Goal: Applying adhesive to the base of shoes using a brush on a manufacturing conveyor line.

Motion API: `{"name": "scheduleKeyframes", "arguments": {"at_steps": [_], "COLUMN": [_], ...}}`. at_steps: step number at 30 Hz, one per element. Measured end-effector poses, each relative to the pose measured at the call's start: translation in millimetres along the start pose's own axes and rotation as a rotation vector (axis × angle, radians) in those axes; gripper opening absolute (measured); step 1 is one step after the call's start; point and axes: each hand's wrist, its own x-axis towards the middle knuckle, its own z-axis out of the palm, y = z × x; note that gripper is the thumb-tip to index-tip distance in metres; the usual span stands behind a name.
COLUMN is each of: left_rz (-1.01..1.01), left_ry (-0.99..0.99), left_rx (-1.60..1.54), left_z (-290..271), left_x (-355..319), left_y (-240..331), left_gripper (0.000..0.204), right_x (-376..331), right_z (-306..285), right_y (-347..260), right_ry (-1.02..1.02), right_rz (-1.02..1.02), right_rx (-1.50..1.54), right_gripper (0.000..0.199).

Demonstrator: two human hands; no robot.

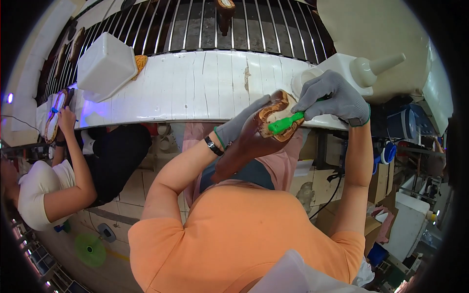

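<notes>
**Boot sole angled at the right hand, brush right on it**

So the brown boot (pixel 250 139) is being held up at the near edge of the white bench (pixel 195 93), mostly hanging out past it on the wearer's side. Its long axis is slanted: shaft down to the lower left, pale sole (pixel 281 112) turned up and right. The shaft is gripped along its left side by the gloved left hand (pixel 238 124); how far the fingers wrap can't be told, since they're partly hidden. The green brush (pixel 286 123) is pinched at its right end by the gloved right hand (pixel 333 95), over the bench's near edge toward the right end. The sole is crossed by the brush, so that face is nearer the right hand, pretty clearly.
</notes>
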Motion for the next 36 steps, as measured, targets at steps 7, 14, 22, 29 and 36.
{"name": "scheduleKeyframes", "arguments": {"at_steps": [7,14,22,29,36], "left_rz": [0.847,-0.111,-0.185,-0.022,0.172], "left_ry": [-0.167,-0.383,-0.455,-0.118,0.256], "left_rx": [1.701,0.033,-0.285,-0.034,1.113], "left_z": [31,20,14,11,-22], "left_x": [-39,-45,-36,-26,11], "left_y": [3,-2,-1,0,74], "left_gripper": [0.058,0.053,0.048,0.042,0.064], "right_x": [16,19,12,16,-12], "right_z": [-5,-8,1,11,14], "right_y": [7,11,-5,-24,23], "right_ry": [-0.034,-0.113,0.003,0.318,0.931], "right_rz": [-0.024,-0.008,-0.037,0.095,0.078], "right_rx": [0.046,0.075,-0.034,-0.369,-0.035], "right_gripper": [0.026,0.026,0.025,0.016,0.017]}}
